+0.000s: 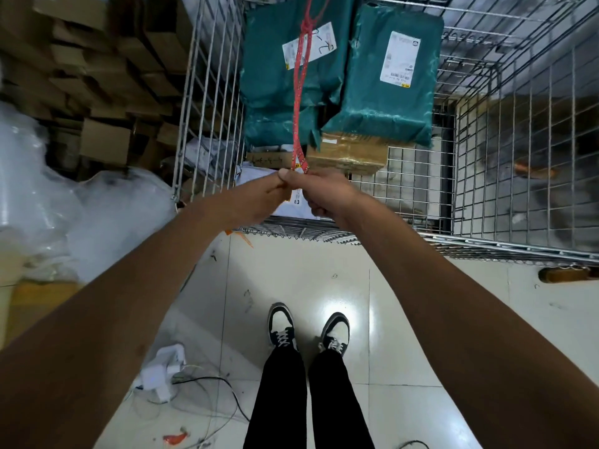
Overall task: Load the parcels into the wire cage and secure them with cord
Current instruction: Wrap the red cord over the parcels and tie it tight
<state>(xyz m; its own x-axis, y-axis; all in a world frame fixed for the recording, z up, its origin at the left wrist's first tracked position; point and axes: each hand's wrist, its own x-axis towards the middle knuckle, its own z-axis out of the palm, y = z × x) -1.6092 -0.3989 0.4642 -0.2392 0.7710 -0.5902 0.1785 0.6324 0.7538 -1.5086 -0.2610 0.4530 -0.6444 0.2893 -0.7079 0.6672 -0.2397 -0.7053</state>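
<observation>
The red cord (299, 92) ran off the top edge above the wire cage (453, 176), its far end unseen. Its near end vanished inside the left hand (259, 202) and right hand (324, 194). Beyond the cage's right wall, everything was blurred past recognition.

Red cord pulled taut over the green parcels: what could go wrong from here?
1. Both hands, left hand and right hand, pinch the red cord near its end; it might slip through the fingers.
2. The cord crosses only the left green parcel; the right green parcel, tilted on a cardboard box, may slide.
</observation>
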